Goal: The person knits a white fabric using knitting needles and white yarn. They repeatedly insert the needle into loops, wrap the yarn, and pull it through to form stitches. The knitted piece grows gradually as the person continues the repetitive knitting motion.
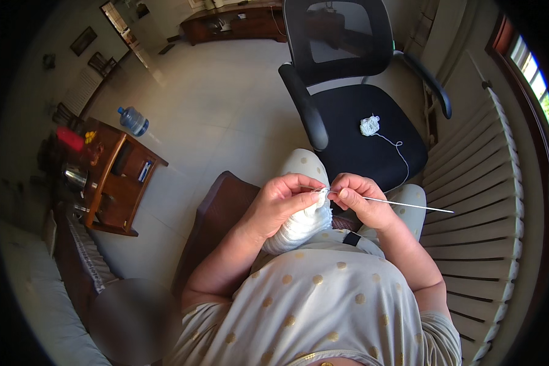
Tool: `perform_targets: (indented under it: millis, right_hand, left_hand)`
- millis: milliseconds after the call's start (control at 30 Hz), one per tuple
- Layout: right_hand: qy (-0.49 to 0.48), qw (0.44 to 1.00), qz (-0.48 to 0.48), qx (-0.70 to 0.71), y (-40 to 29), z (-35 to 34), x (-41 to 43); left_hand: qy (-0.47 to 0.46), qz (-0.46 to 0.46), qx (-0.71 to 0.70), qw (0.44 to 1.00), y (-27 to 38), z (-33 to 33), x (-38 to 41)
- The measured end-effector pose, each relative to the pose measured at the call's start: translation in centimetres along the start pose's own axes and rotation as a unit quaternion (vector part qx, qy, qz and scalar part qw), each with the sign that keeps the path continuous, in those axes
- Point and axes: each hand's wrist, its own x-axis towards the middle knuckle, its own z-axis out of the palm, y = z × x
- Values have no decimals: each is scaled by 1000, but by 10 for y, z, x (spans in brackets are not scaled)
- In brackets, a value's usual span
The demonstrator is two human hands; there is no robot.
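Observation:
Over my lap, my left hand (286, 201) grips a piece of white ribbed knitting (302, 231) near its upper edge, thumb and forefinger pinched at the stitches. The knitted fabric hangs below that hand towards my belly. Close beside it, my right hand (359, 196) pinches a thin knitting needle (407, 204), whose free end sticks out to the right. The needle's other end meets the stitches between my two hands. A small ball of white yarn (370, 126) rests on the chair seat ahead, and its loose strand runs back towards my right knee.
A black office chair (363, 100) faces me. To the right is a white radiator (473, 228) under a window. A wooden table (114, 183) with a metal kettle (75, 176) stands left, a blue water jug (134, 121) on the floor beyond it. A wooden cabinet (238, 25) is at the back.

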Motion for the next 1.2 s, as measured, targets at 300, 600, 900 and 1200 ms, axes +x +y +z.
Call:
perform_targets:
  millis: [300,600,900,1200]
  right_hand:
    - [71,993,76,62,-22,28,11]
    - [78,991,102,22,-16,30,12]
    - [87,991,85,52,-8,33,14]
    - [136,981,92,100,1,25,12]
  left_hand:
    - [74,87,105,988,4,4,-14]
    - [71,121,171,975,6,0,-20]
    - [33,102,171,979,13,1,-20]
    - [4,47,120,992,14,3,-6]
